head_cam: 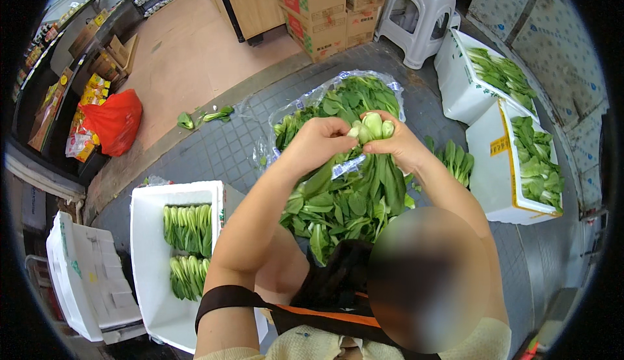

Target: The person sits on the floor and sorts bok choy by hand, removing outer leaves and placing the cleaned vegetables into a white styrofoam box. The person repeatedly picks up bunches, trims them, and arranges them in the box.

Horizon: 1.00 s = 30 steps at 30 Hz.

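Note:
Between my hands is a small bunch of green bok choy [373, 125], its pale stalk bases pointing up and its leaves hanging down. My right hand [397, 140] wraps around the stalks from the right. The fingers of my left hand [324, 140] pinch at the bases from the left. Below lies a heap of loose bok choy [341, 209]. Just beyond my hands, more bok choy [363, 96] lies in an opened clear plastic bag [312, 97] with blue print. A printed strip of plastic [348, 166] shows among the leaves beneath the bunch.
At left, a white foam box [151, 243] holds neat rows of bok choy [187, 228], beside a foam lid [97, 272]. Two foam boxes of greens [453, 82] [487, 165] stand at right. Farther off are cartons [312, 13], grey plastic stools [419, 13] and a red bag [114, 121].

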Motion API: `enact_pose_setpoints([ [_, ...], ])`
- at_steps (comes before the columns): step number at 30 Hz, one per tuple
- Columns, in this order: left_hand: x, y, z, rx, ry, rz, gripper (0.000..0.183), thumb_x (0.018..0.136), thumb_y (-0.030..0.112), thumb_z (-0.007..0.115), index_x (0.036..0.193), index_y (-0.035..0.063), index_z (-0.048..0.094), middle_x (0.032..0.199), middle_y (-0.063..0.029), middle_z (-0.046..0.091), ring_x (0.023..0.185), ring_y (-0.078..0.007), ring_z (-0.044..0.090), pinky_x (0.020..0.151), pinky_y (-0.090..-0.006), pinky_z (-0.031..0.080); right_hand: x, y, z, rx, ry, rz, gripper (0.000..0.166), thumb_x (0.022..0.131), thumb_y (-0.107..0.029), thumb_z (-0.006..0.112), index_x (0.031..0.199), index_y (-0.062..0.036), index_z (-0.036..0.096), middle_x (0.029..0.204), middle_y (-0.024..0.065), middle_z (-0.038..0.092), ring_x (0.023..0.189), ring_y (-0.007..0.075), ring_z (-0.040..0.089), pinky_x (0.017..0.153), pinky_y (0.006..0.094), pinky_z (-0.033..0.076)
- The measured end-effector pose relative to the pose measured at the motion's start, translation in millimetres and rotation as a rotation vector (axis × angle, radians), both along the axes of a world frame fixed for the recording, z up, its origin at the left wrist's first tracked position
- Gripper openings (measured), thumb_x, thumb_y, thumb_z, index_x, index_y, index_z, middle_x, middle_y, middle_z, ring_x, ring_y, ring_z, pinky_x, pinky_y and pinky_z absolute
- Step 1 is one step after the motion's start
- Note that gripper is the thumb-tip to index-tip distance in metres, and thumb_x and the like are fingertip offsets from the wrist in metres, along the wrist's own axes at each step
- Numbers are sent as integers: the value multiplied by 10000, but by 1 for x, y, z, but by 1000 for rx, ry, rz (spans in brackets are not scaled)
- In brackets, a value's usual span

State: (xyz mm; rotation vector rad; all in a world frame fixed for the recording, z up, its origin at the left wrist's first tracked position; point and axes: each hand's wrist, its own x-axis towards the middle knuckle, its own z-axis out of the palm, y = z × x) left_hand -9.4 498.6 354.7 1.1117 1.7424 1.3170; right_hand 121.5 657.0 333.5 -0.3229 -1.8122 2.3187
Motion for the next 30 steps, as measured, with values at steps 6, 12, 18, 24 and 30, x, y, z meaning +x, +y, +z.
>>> enact_pose_setpoints([
  [6,-20,-24,9,-361,224,-177,392,704,192,720,1011,-8,580,824,-70,589,721,-116,524,633,-243,419,11,33,-4,193,-143,-10,582,643,70,699,1167,-56,480,1022,45,585,910,143,569,791,278,474],
  [12,-3,-14,-6,22,-38,121,692,716,145,737,1293,32,371,948,-45,480,814,-108,479,723,-213,399,4,-2,0,-83,-14,-5,604,655,63,712,1190,-56,455,1058,41,565,945,149,565,836,289,465],
  [18,26,17,-29,392,-204,331,561,761,-49,541,1277,84,368,1059,-30,396,949,-116,432,827,-238,381,-17,-43,2,-67,50,-175,713,687,23,701,1277,-57,310,1144,80,487,1039,184,505,895,310,429],
  [24,35,21,-19,663,-864,300,466,885,142,452,1324,149,297,1250,-54,351,1171,-216,370,992,-362,314,-20,-46,-8,16,265,-147,843,699,-26,728,1347,-95,194,1205,93,435,1092,193,466,904,316,413],
  [30,15,6,-1,383,-432,154,625,830,212,598,1341,41,280,1350,-148,356,1277,-240,307,1035,-402,259,-25,-28,-10,-53,280,-350,596,718,5,704,1218,-85,393,1082,43,532,989,138,524,857,275,441],
])
